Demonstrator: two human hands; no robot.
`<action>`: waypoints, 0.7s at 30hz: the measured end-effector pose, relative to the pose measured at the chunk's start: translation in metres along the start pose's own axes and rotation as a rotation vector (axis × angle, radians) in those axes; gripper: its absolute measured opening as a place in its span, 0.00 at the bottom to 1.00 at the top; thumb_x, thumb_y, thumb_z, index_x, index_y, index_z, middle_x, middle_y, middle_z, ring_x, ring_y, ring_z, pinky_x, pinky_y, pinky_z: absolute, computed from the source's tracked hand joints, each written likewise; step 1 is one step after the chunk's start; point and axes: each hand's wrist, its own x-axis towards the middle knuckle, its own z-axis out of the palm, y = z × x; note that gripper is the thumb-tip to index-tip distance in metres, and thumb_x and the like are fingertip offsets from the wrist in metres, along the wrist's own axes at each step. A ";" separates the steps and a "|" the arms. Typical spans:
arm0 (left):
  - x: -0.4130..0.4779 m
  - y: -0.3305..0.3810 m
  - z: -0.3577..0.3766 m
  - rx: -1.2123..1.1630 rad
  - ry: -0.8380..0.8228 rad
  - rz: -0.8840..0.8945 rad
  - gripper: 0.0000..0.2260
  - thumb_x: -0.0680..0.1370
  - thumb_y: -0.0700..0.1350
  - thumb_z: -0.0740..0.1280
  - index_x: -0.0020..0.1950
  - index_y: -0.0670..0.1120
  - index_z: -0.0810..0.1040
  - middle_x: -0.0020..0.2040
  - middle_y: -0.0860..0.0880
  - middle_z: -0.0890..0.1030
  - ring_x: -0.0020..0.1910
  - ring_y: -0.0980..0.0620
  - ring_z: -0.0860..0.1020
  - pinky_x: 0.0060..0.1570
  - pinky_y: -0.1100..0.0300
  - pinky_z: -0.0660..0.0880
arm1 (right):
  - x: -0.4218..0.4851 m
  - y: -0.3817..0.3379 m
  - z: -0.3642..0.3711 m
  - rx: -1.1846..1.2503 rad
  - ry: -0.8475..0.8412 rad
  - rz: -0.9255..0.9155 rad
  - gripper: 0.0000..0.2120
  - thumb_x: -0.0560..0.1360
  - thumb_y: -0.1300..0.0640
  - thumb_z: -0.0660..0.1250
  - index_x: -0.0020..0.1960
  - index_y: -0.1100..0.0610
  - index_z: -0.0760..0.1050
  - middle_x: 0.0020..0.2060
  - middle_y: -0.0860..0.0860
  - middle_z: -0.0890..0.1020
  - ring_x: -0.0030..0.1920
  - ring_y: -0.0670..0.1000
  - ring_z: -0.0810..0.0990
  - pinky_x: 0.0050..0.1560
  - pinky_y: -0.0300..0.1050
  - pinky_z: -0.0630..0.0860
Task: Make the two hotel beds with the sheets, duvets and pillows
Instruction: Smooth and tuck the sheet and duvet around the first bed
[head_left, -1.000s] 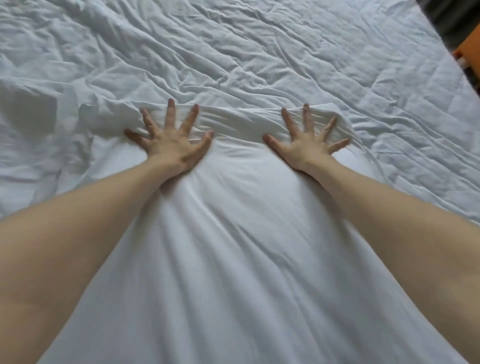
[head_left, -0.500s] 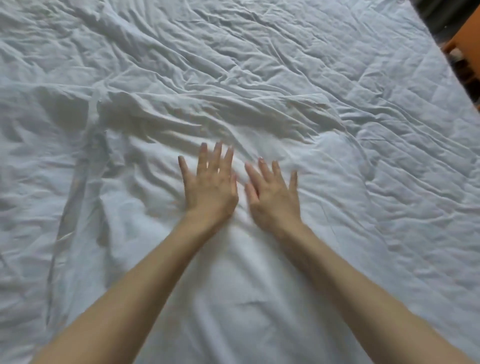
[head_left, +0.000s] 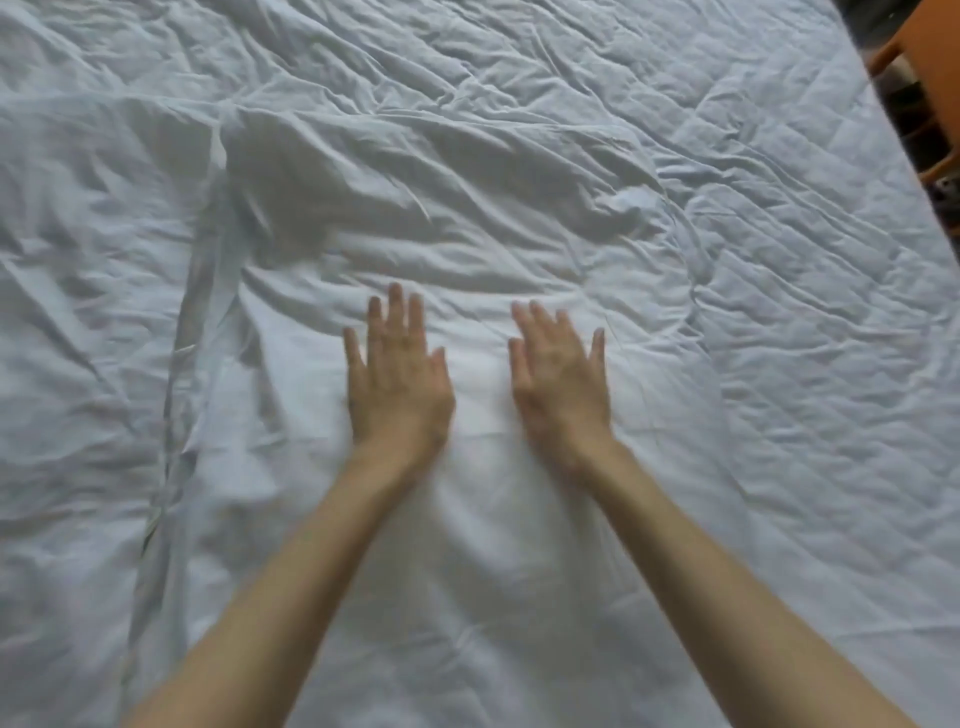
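Two hands lie flat in the head view: our left hand (head_left: 397, 384) and right hand (head_left: 561, 384) press palm-down, fingers straight and gripping nothing, side by side but apart, on the smooth white cotton sheet (head_left: 493, 571). Crumpled folds bunch just beyond both hands, and the white quilted mattress pad (head_left: 805, 364) shows bare to the right of the right hand. We judge this to be smoothing: sweep outward from the middle with even pressure, driving wrinkles toward the edges.
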 end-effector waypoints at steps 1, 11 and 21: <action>-0.024 0.012 0.003 0.006 -0.024 0.021 0.26 0.79 0.50 0.53 0.74 0.40 0.66 0.75 0.41 0.65 0.74 0.41 0.64 0.72 0.43 0.51 | -0.027 -0.002 0.008 -0.017 -0.018 -0.017 0.23 0.82 0.47 0.48 0.77 0.47 0.59 0.77 0.47 0.60 0.78 0.50 0.53 0.75 0.56 0.39; -0.116 -0.047 0.017 0.222 -0.265 0.040 0.29 0.79 0.62 0.45 0.79 0.54 0.54 0.80 0.50 0.50 0.78 0.49 0.50 0.75 0.49 0.37 | -0.101 0.136 0.004 -0.238 -0.067 0.220 0.26 0.80 0.38 0.50 0.76 0.34 0.47 0.79 0.41 0.44 0.78 0.53 0.38 0.71 0.67 0.34; -0.210 0.022 -0.003 0.089 -0.319 0.009 0.28 0.78 0.58 0.44 0.78 0.54 0.56 0.79 0.49 0.53 0.78 0.46 0.50 0.72 0.42 0.37 | -0.241 0.049 0.028 -0.039 -0.162 -0.024 0.26 0.78 0.43 0.48 0.75 0.41 0.61 0.78 0.48 0.57 0.78 0.52 0.51 0.73 0.63 0.38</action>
